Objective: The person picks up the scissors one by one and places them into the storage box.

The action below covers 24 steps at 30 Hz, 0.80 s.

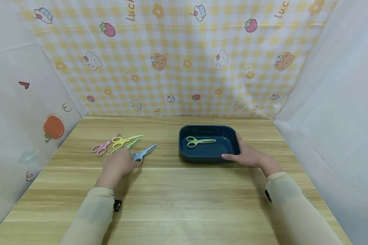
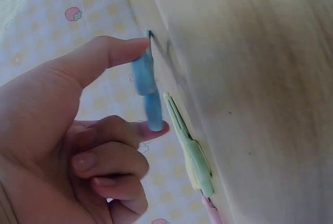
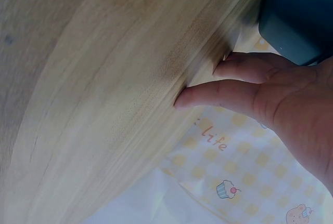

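Observation:
In the head view my left hand (image 1: 119, 164) is at the blue scissors (image 1: 144, 153) on the left side of the table. The left wrist view shows my thumb and a finger pinching the handles of the blue scissors (image 2: 146, 90), seen edge-on; the other fingers are curled in. Just beyond lie green scissors (image 1: 133, 143), partly hidden by the hand, yellow scissors (image 1: 127, 139) and pink scissors (image 1: 102, 147). My right hand (image 1: 248, 154) holds the right end of a dark blue box (image 1: 184, 154), thumb at the front rim, fingers along the right side. Light green scissors (image 1: 199, 141) lie inside it.
The wooden table (image 1: 171, 200) runs up to a yellow checked curtain (image 1: 184, 68) at the back. White cloth walls (image 1: 334, 102) stand at the left and right. The box is right of the table's middle, some way from the scissors on the left.

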Each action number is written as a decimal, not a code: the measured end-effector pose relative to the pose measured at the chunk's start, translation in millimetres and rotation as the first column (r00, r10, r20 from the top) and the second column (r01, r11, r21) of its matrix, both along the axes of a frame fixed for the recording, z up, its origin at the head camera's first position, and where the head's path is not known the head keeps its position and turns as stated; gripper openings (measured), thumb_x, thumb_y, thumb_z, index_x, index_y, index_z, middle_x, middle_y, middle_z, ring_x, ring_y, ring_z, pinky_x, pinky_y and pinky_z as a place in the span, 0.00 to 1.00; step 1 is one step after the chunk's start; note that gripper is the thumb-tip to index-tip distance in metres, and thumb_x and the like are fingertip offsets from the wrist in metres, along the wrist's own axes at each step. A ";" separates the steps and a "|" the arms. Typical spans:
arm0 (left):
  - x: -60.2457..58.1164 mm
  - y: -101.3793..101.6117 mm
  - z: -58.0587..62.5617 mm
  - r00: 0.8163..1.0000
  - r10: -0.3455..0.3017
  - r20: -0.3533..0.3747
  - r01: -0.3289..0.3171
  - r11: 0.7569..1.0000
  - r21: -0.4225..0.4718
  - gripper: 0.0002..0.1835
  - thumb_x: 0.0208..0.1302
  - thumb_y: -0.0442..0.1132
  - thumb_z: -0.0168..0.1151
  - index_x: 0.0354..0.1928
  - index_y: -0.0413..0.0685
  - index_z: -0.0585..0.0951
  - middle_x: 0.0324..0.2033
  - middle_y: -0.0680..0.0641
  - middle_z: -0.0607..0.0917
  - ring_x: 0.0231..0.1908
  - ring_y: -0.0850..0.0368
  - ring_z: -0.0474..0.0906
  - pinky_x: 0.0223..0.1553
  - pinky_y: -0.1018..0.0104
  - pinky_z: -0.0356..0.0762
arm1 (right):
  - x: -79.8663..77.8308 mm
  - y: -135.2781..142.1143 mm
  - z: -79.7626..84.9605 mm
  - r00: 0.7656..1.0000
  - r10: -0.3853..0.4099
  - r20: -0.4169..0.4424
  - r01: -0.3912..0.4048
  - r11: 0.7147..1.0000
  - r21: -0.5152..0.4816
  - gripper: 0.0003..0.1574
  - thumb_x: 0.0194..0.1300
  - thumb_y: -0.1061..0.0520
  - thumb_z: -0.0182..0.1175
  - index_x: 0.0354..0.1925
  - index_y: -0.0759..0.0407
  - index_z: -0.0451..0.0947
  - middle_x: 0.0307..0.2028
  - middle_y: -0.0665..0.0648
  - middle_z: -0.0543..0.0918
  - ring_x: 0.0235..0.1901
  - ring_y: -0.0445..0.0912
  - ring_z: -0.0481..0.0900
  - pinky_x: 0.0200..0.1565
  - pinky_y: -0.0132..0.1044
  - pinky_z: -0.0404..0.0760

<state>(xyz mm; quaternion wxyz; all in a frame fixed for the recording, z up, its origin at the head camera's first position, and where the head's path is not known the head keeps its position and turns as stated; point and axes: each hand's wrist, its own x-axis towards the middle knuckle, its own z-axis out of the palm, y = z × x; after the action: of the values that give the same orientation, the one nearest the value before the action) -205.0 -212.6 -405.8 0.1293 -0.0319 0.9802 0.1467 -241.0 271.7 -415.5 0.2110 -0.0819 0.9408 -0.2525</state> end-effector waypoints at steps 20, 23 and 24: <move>-15.9 33.0 48.2 0.983 0.022 -0.181 0.022 0.972 0.233 0.46 0.61 0.60 0.68 0.74 0.37 0.74 0.17 0.55 0.70 0.19 0.60 0.61 0.19 0.65 0.62 | -0.8 0.1 -1.5 1.000 -0.010 0.002 0.010 1.000 -0.012 0.84 0.65 0.16 0.58 0.83 0.50 0.11 0.83 0.79 0.45 0.80 0.75 0.53 0.78 0.71 0.57; -19.1 44.8 57.1 0.976 -0.003 -0.217 0.050 0.976 0.213 0.45 0.60 0.61 0.68 0.74 0.40 0.75 0.15 0.56 0.69 0.18 0.59 0.63 0.21 0.63 0.63 | -0.8 -0.2 -1.8 1.000 -0.012 0.004 0.012 1.000 -0.012 0.84 0.65 0.16 0.58 0.83 0.50 0.11 0.82 0.79 0.45 0.80 0.75 0.53 0.77 0.71 0.57; -20.1 48.7 59.4 0.974 -0.011 -0.225 0.061 0.974 0.216 0.45 0.60 0.61 0.68 0.73 0.40 0.76 0.14 0.56 0.67 0.18 0.59 0.62 0.22 0.63 0.63 | -0.8 -0.2 -1.9 1.000 -0.012 0.004 0.012 1.000 -0.011 0.84 0.65 0.16 0.58 0.83 0.50 0.11 0.82 0.79 0.45 0.80 0.76 0.53 0.77 0.71 0.57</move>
<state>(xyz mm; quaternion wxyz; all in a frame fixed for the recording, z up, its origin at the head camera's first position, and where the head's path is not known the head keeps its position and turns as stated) -225.1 -163.9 -346.4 0.0239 0.0172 0.9664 0.2555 -241.8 271.5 -417.4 0.2109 -0.0771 0.9394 -0.2589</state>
